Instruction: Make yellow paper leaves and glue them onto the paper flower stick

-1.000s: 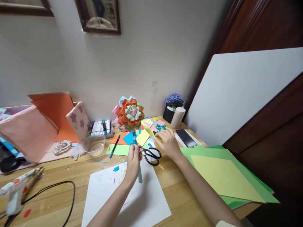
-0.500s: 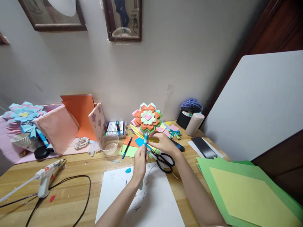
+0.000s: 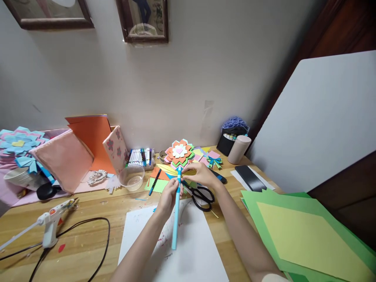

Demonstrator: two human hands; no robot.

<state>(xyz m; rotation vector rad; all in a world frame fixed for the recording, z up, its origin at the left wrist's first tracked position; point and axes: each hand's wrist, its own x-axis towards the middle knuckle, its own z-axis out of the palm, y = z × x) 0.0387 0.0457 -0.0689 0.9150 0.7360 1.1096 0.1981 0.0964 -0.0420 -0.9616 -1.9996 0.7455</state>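
Note:
A layered paper flower (image 3: pixel 179 152) in orange, white, green and pink tops a light blue paper stem (image 3: pixel 176 223) with darker blue bands. My left hand (image 3: pixel 169 196) is closed round the stem below the flower. Thumb and fingers of my right hand (image 3: pixel 202 174) pinch near the top of the stem, just under the petals. Yellow pleated paper (image 3: pixel 164 169) shows behind the stem. Black-handled scissors (image 3: pixel 203 198) lie under my right wrist. A white sheet (image 3: pixel 194 243) is below the stem's lower end.
To the left lie a glue gun (image 3: pixel 51 229) with its black cable, and a clear bowl (image 3: pixel 132 178). Markers (image 3: pixel 140 157) stand near the wall. On the right are a phone (image 3: pixel 250 178), a pink bottle (image 3: pixel 239 149) and green and yellow sheets (image 3: pixel 311 231).
The flower has tipped away and sits lower, and more of the stem's lower length shows. Both hands keep hold near the top. The camera view has shifted slightly.

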